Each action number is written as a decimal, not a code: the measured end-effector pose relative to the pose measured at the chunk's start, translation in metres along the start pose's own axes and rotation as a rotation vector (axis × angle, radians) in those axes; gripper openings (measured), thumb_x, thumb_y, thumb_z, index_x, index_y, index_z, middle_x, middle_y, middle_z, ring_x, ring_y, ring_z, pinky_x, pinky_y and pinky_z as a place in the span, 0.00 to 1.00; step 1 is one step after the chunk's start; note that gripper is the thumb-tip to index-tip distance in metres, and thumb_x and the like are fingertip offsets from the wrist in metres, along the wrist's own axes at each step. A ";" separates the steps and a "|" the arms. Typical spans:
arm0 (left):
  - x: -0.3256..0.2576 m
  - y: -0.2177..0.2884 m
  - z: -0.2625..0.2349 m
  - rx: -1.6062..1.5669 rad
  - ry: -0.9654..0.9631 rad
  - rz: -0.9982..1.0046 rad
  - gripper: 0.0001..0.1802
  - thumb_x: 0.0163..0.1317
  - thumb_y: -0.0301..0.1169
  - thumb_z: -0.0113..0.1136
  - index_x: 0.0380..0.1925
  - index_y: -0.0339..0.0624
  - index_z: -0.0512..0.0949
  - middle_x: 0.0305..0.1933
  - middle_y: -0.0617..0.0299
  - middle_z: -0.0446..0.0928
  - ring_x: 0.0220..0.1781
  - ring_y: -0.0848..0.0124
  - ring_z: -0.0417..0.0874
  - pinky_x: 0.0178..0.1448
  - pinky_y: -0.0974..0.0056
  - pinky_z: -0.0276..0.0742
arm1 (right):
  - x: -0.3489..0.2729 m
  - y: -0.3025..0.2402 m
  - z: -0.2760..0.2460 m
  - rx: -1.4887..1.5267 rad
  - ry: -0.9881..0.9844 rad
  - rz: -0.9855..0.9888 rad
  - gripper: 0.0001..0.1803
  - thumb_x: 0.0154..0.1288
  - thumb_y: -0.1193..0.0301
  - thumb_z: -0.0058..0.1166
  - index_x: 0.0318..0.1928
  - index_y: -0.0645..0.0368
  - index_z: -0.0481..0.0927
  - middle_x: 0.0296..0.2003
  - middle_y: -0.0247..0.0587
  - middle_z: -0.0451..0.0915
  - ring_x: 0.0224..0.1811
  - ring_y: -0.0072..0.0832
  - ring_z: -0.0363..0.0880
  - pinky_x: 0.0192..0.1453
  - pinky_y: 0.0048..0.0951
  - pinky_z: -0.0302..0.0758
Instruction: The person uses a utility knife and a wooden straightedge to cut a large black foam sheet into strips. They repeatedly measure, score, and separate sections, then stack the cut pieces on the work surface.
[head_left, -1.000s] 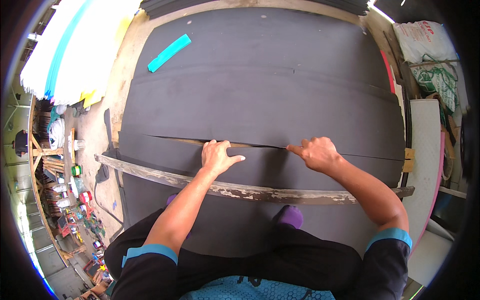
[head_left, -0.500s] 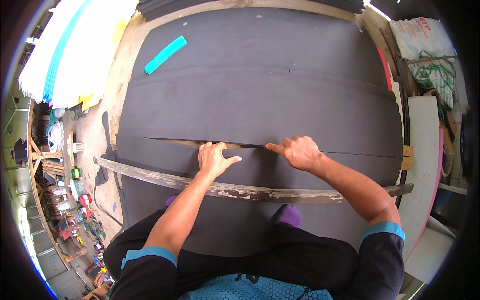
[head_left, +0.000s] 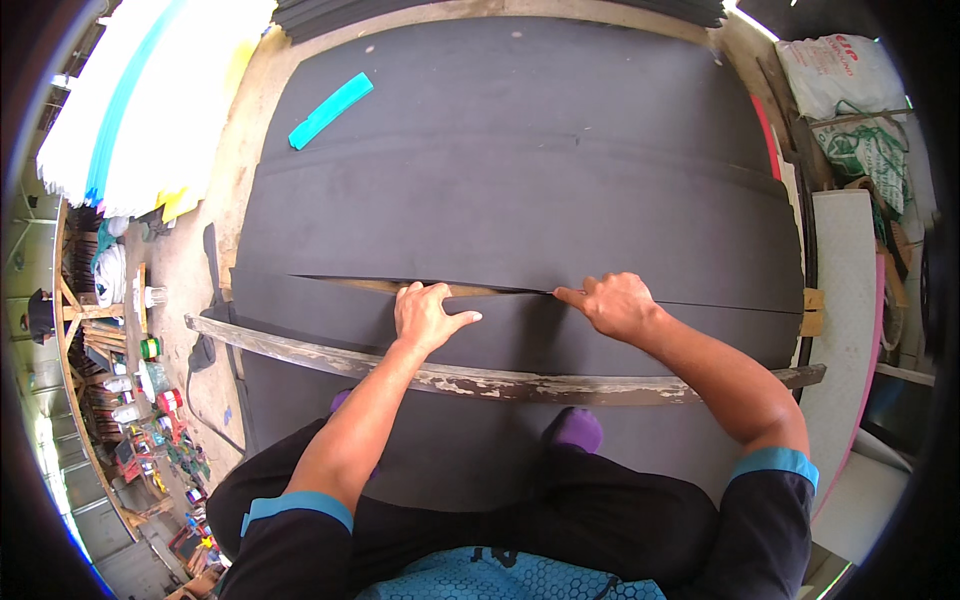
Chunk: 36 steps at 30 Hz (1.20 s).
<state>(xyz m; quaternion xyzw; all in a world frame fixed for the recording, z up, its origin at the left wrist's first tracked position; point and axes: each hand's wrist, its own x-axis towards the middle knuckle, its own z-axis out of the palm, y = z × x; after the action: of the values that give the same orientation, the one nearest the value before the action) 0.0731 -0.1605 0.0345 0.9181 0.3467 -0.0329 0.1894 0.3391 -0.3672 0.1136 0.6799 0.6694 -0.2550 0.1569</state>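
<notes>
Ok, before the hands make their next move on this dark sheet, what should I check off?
1. Left hand at the open part of the slit: ok.
2. Right hand at the slit, apart from the left hand: ok.
3. Slit gaping along its whole length: not ok, only a thin line right of the right hand.
4. Tool in the right hand: cannot tell, too small or hidden.
5. Teal strip away from the slit: ok, far left on the sheet.

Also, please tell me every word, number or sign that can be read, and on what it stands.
White sack, upper right: red lettering, partly readable; I won't copy it.
Green-printed sack below it: creased, not clearly readable.
Blue shirt, lower edge: dark characters, not clearly readable.
Containers, left: too small to read.
</notes>
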 end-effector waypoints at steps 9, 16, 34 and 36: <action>-0.001 -0.004 0.002 -0.018 -0.008 0.015 0.38 0.43 0.63 0.83 0.40 0.39 0.88 0.39 0.54 0.87 0.51 0.54 0.83 0.64 0.50 0.75 | -0.041 0.028 0.016 -0.029 -0.034 0.086 0.30 0.79 0.73 0.47 0.77 0.38 0.71 0.44 0.43 0.87 0.40 0.37 0.91 0.41 0.41 0.90; 0.012 0.022 -0.024 0.053 -0.204 -0.067 0.42 0.46 0.67 0.79 0.44 0.38 0.88 0.41 0.50 0.88 0.52 0.55 0.84 0.64 0.50 0.75 | -0.084 0.055 0.028 -0.098 -0.051 0.175 0.29 0.77 0.73 0.50 0.75 0.36 0.75 0.42 0.44 0.87 0.38 0.36 0.91 0.39 0.40 0.89; 0.009 0.107 0.047 -0.033 -0.129 0.171 0.28 0.56 0.57 0.78 0.39 0.43 0.84 0.36 0.58 0.88 0.46 0.60 0.84 0.57 0.53 0.72 | -0.044 0.027 0.026 -0.058 0.130 0.103 0.28 0.77 0.72 0.50 0.74 0.35 0.73 0.39 0.38 0.87 0.35 0.34 0.91 0.32 0.37 0.88; 0.008 0.106 0.047 -0.046 -0.111 0.169 0.29 0.55 0.57 0.78 0.39 0.43 0.84 0.35 0.58 0.87 0.45 0.60 0.83 0.57 0.53 0.72 | -0.042 0.027 0.025 -0.064 0.083 0.119 0.27 0.79 0.70 0.50 0.75 0.35 0.72 0.40 0.38 0.87 0.36 0.34 0.91 0.33 0.37 0.89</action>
<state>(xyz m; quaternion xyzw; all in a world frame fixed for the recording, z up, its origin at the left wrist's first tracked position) 0.1518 -0.2460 0.0239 0.9362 0.2575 -0.0596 0.2316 0.3633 -0.4177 0.1128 0.7232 0.6415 -0.1953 0.1655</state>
